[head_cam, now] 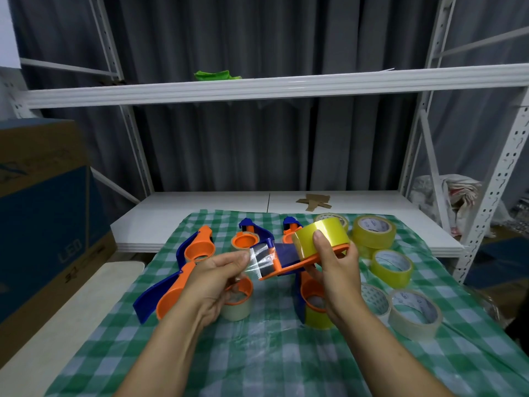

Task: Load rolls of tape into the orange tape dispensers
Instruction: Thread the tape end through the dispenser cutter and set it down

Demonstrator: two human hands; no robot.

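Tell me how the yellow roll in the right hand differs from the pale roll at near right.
The yellow roll is bright yellow; the pale roll is cream. The yellow roll sits on an orange dispenser gripped by the right hand; the pale roll lies flat on the checked cloth. Both are tape rolls.

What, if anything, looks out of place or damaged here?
Nothing spilled or broken. Two strays: cardboard scraps on the white shelf board behind the checked cloth, and a crumpled green item alone on the upper shelf. The clear tape end pinched by the left hand looks slightly wrinkled.
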